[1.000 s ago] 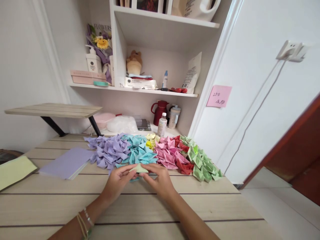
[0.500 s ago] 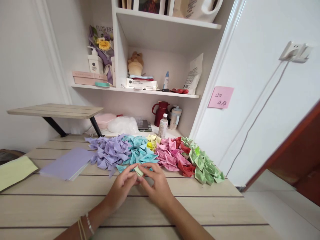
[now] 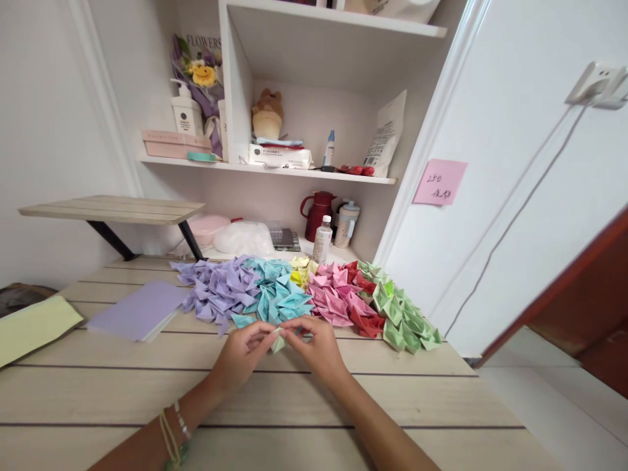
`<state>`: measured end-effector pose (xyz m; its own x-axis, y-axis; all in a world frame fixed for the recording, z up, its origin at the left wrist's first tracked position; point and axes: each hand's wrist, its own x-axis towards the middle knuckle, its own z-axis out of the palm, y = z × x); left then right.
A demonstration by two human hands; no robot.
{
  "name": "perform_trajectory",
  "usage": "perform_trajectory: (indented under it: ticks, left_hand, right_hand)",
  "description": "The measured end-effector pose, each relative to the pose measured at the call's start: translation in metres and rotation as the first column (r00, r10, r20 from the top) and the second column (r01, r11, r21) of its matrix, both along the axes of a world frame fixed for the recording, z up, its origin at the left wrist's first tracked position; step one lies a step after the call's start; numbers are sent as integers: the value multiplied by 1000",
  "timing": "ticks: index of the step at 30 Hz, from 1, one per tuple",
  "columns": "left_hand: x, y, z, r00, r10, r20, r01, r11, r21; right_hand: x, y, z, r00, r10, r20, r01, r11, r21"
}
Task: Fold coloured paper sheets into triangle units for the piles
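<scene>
- Left hand (image 3: 240, 356): one edge of a small pale green folded paper (image 3: 277, 341) is pinched between thumb and fingertips; the other fingers are curled.
- Right hand (image 3: 318, 350): the same paper is gripped from its other side, thumb and forefinger drawn close to those of the left (whether the two sets of fingertips touch cannot be told).
- Paper's place: it is held between the hands, near the front of the blue pile; whether the table (image 3: 275, 409) is touched by its lower point cannot be made out.
- Left wrist: bracelets (image 3: 174, 428) are worn.
- Beyond the hands, folded paper pieces are heaped by colour, left to right: purple pile (image 3: 220, 291), blue pile (image 3: 282, 297), yellow pieces (image 3: 300, 271), pink pile (image 3: 331, 301), red pieces (image 3: 367, 322), green pile (image 3: 403, 320).
- Left of the hands: purple sheets (image 3: 140, 309) are laid flat; yellow-green paper (image 3: 36, 328) is seen farther left.
- Behind the piles: a clear bottle (image 3: 322, 242) is stood upright near a red jug (image 3: 318, 217).
- Wall at right: a pink note (image 3: 440, 182) is stuck up, marked "250".
</scene>
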<state>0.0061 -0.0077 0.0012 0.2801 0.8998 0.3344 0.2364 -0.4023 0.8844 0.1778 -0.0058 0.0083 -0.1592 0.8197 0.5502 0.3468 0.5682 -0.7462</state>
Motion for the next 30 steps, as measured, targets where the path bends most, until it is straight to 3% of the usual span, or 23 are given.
perform_trajectory:
  ticks: [4, 8, 11, 15, 20, 25, 30]
  left_hand:
    - [-4, 1, 4, 984, 91, -152, -54, 971, 234]
    - [-2, -2, 8, 980, 134, -146, -91, 959, 270]
    - [1, -4, 11, 986, 152, -67, -138, 973, 183]
    - [4, -4, 11, 983, 135, 122, -132, 991, -29]
    - [5, 0, 6, 928, 212, 306, -142, 961, -235]
    - [3, 3, 11, 872, 164, 461, 15, 933, -360]
    - [-1, 7, 6, 909, 53, 412, 132, 903, -409]
  right_hand:
    - [0, -3, 2, 981, -65, 183, 46, 993, 110]
    - [0, -2, 3, 974, -63, 215, 44, 995, 94]
    - [0, -1, 3, 989, -27, 143, 25, 1000, 15]
    - [-6, -5, 0, 996, 15, 83, -6, 994, -112]
    - [-16, -9, -5, 994, 80, -73, -96, 966, -242]
    - [-9, -2, -2, 984, 18, -179, -63, 966, -249]
    - [3, 3, 3, 990, -23, -141, -8, 977, -213]
